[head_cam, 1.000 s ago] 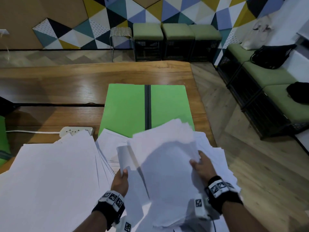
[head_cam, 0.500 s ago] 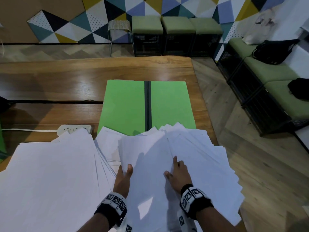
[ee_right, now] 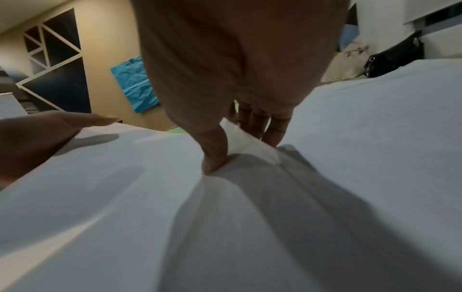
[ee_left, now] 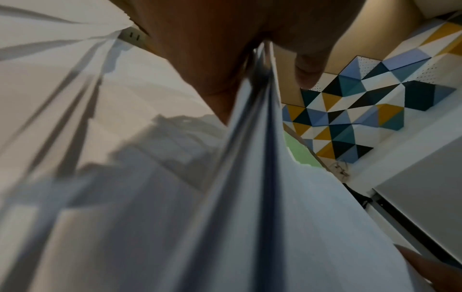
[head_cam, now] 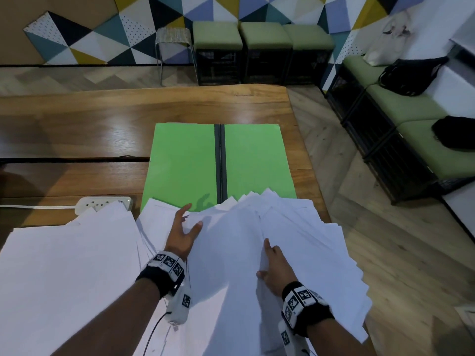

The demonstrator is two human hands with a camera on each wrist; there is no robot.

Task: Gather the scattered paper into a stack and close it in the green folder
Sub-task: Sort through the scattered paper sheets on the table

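The green folder point(head_cam: 185, 160) lies open and flat on the wooden table point(head_cam: 77, 119), black spine up the middle. A fanned sheaf of white paper point(head_cam: 295, 240) covers its near edge and spreads toward me. My left hand point(head_cam: 183, 231) lies at the sheaf's left edge with fingers spread. In the left wrist view the sheet edges point(ee_left: 260, 122) run into the fork between thumb and palm of the left hand point(ee_left: 225, 59). My right hand point(head_cam: 272, 265) rests on the sheaf's middle. Its thumb point(ee_right: 215, 158) and fingers point(ee_right: 262, 126) pinch up a ridge of sheets.
More loose paper point(head_cam: 64, 265) covers the near left of the table. A white power strip point(head_cam: 102, 203) with its cable lies behind it. The table's right edge point(head_cam: 307, 155) runs close beside the folder. Green stools point(head_cam: 218, 37) and a bench with black bags point(head_cam: 411, 75) stand beyond.
The sheaf, held up off the table a second ago, now lies flat and fanned. My left hand has slid forward along its left edge and spread its fingers. The right hand has stayed on the middle.
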